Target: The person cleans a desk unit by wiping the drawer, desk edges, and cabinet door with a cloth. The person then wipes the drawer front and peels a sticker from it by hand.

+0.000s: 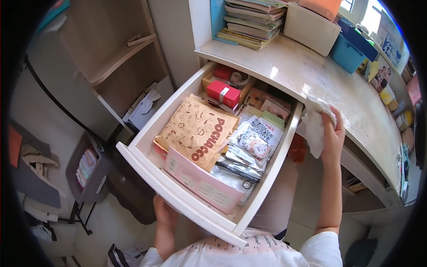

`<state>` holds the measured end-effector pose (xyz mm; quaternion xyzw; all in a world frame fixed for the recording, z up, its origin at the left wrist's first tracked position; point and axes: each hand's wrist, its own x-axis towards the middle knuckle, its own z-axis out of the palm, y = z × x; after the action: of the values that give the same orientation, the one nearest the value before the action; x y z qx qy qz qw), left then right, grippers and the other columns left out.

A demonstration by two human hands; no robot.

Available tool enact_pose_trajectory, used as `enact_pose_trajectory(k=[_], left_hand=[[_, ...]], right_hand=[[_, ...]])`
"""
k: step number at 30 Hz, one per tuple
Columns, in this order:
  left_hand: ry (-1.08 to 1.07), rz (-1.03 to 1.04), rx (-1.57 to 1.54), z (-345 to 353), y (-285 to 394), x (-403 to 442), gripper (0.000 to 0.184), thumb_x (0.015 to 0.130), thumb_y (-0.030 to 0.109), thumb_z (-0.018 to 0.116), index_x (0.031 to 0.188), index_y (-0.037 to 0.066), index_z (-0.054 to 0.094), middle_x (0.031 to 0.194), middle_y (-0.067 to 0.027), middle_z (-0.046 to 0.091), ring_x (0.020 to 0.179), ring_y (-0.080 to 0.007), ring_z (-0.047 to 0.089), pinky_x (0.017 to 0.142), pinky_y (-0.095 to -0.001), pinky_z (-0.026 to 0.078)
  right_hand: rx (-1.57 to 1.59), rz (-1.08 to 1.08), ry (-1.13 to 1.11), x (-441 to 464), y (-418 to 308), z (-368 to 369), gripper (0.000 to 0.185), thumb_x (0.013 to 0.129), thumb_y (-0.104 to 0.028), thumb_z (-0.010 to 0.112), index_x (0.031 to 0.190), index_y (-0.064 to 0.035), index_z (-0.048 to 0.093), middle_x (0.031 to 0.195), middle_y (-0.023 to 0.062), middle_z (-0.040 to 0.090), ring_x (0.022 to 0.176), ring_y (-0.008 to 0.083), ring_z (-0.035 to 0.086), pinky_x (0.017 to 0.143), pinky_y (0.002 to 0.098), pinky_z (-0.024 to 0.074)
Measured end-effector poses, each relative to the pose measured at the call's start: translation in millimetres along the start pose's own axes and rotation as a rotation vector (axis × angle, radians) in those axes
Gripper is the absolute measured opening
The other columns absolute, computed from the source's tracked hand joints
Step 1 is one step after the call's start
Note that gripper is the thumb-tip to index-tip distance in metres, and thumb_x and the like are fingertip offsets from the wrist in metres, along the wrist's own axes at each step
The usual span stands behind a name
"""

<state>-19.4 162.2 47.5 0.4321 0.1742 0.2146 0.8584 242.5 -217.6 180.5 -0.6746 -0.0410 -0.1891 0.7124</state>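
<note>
My right hand (334, 135) is closed round a crumpled white cloth or wipe (315, 127), just right of the open drawer and by the desk's front edge. Below the drawer's left front is my left hand (164, 212); its fingers are hidden by the white drawer (178, 192). Inside the drawer lie a tan Pochacco paper bag (198, 129), a long pink box (202, 182) and a red box (223, 93). Clear-wrapped packets (253, 140), cards and a black-handled tool with finger loops (238, 171) fill its right side.
On the desk (289, 58) stand a stack of books (251, 22), a cream bin (311, 29) and a blue bin (351, 55). At the left are a wooden shelf (115, 60) and a grey basket (84, 169) on a wheeled stand. The drawer extends over my lap.
</note>
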Motion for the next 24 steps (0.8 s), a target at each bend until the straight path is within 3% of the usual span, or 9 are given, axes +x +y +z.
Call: enact_pose_trajectory(k=[5, 6, 8, 12, 14, 16, 18, 20, 24], left_hand=[[-0.012, 0.027, 0.053, 28, 7, -11, 0.047, 0.103, 0.027, 0.047, 0.133, -0.008, 0.050, 0.130, -0.0125, 0.060, 0.123, -0.0227, 0.056, 0.106, -0.0402, 0.041], [0.028, 0.030, 0.065, 27, 4, -10, 0.045, 0.103, 0.028, 0.047, 0.132, -0.007, 0.052, 0.130, -0.0126, 0.061, 0.121, -0.0223, 0.057, 0.105, -0.0394, 0.043], [0.066, 0.027, 0.045, 33, 6, -13, 0.038, 0.102, 0.025, 0.049, 0.126, -0.004, 0.055, 0.118, -0.0096, 0.064, 0.111, -0.0196, 0.060, 0.099, -0.0363, 0.044], [0.242, 0.154, 0.305, 36, 11, -17, 0.036, 0.100, 0.021, 0.052, 0.127, -0.004, 0.051, 0.115, -0.0080, 0.059, 0.106, -0.0169, 0.057, 0.094, -0.0321, 0.043], [0.533, 0.774, 0.804, 64, 16, -22, 0.044, 0.097, 0.019, 0.056, 0.131, -0.006, 0.043, 0.119, -0.0100, 0.052, 0.107, -0.0200, 0.051, 0.094, -0.0346, 0.041], [0.451, 1.181, 1.001, 93, 34, -35, 0.057, 0.095, 0.025, 0.056, 0.136, -0.008, 0.034, 0.129, -0.0150, 0.046, 0.113, -0.0263, 0.047, 0.098, -0.0401, 0.038], [-0.017, 1.376, 1.183, 121, 53, -42, 0.046, 0.091, 0.031, 0.057, 0.119, -0.005, 0.055, 0.105, -0.0162, 0.060, 0.100, -0.0301, 0.057, 0.094, -0.0479, 0.042], [-0.451, 1.207, 1.413, 162, 72, -49, 0.024, 0.086, 0.027, 0.062, 0.089, 0.003, 0.066, 0.080, -0.0085, 0.063, 0.074, -0.0281, 0.062, 0.082, -0.0462, 0.048], [-0.517, 1.047, 1.234, 140, 43, -45, 0.017, 0.080, 0.020, 0.065, 0.068, 0.008, 0.062, 0.067, -0.0026, 0.061, 0.056, -0.0252, 0.057, 0.067, -0.0396, 0.050]], right_hand=[[-0.283, -0.287, -0.052, 16, 19, 13, 0.022, 0.092, -0.004, 0.066, 0.114, -0.0054, 0.067, 0.101, 0.0045, 0.067, 0.094, 0.0116, 0.060, 0.084, 0.0254, 0.0470], [-0.398, -0.386, -0.069, 19, 22, 17, 0.024, 0.089, 0.000, 0.066, 0.113, -0.0058, 0.068, 0.102, 0.0062, 0.068, 0.094, 0.0138, 0.061, 0.085, 0.0267, 0.0478], [-0.581, -0.562, -0.097, 25, 33, 24, 0.029, 0.083, 0.004, 0.065, 0.110, -0.0064, 0.069, 0.112, 0.0132, 0.071, 0.105, 0.0306, 0.064, 0.090, 0.0376, 0.0505], [-0.590, -0.572, -0.231, 8, 56, 27, 0.033, 0.081, 0.002, 0.061, 0.112, -0.0080, 0.068, 0.114, 0.0139, 0.070, 0.105, 0.0347, 0.062, 0.092, 0.0419, 0.0491], [-0.505, -0.406, -0.369, -29, 34, 24, 0.039, 0.078, 0.006, 0.058, 0.114, -0.0079, 0.066, 0.118, 0.0137, 0.068, 0.100, 0.0356, 0.062, 0.091, 0.0409, 0.0500], [-0.489, -0.582, -0.507, -69, 22, 20, 0.049, 0.069, 0.010, 0.058, 0.113, -0.0107, 0.069, 0.124, 0.0089, 0.068, 0.094, 0.0309, 0.061, 0.087, 0.0370, 0.0524], [-0.488, -0.572, -0.610, -74, 12, 13, 0.055, 0.066, 0.010, 0.059, 0.115, -0.0117, 0.070, 0.126, 0.0077, 0.068, 0.092, 0.0296, 0.060, 0.085, 0.0363, 0.0525], [-0.459, -0.521, -0.648, -50, 15, 9, 0.057, 0.065, 0.011, 0.060, 0.117, -0.0104, 0.069, 0.120, 0.0090, 0.070, 0.087, 0.0293, 0.061, 0.081, 0.0384, 0.0533], [-0.618, -0.618, -0.362, 19, 48, 12, 0.050, 0.070, 0.011, 0.058, 0.116, -0.0084, 0.067, 0.110, 0.0149, 0.070, 0.089, 0.0349, 0.064, 0.082, 0.0430, 0.0527]])
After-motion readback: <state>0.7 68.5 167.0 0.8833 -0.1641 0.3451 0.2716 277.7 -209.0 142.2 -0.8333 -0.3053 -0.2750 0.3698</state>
